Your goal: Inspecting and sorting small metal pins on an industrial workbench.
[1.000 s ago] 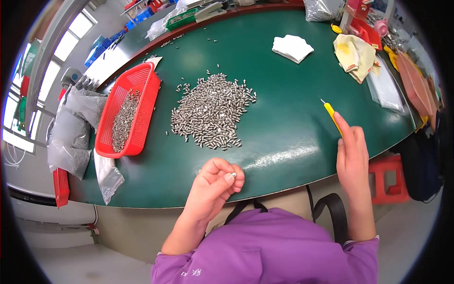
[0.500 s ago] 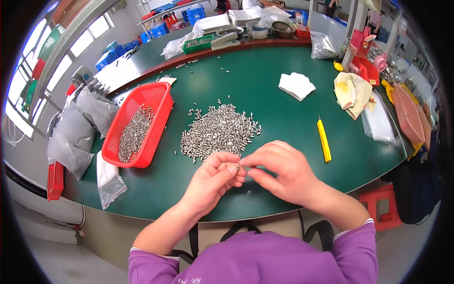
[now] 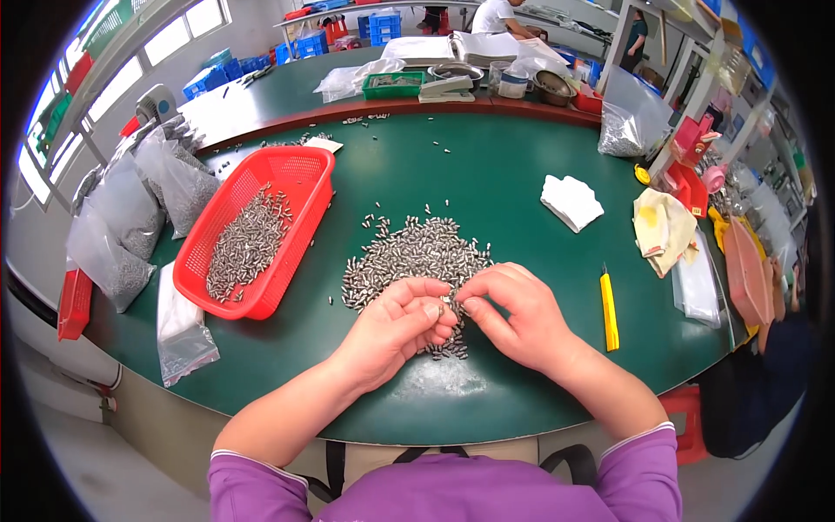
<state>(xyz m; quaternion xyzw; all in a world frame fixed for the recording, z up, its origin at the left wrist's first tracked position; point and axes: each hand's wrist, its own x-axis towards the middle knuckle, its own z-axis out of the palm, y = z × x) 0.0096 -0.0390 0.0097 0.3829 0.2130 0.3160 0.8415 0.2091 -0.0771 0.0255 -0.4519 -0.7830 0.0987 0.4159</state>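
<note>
A heap of small silvery metal pins [image 3: 413, 252], short and rounded, lies on the green table just beyond my hands. My left hand [image 3: 404, 322] is closed, its thumb and fingers pinching one small metal pin [image 3: 442, 308]. Close beside it, my right hand [image 3: 522, 317] has thumb and forefinger nearly together at the left fingertips; what they hold, if anything, is too small to make out. Both hands cover the near edge of the heap, and several loose pins show beneath them. A red perforated basket [image 3: 300, 252], partly filled with similar pins, stands to the left.
Clear bags of metal parts [image 3: 130, 217] line the left side, with a flat plastic bag [image 3: 183, 335] near the front edge. At right lie a yellow cutter [image 3: 608, 311], folded white paper [image 3: 571, 203] and a stained cloth [image 3: 663, 230]. A green tray [image 3: 391, 84] stands at the back.
The head view has shifted, showing more of the far side. My hands stay close together, and pins now show beneath them where bare table was before.
</note>
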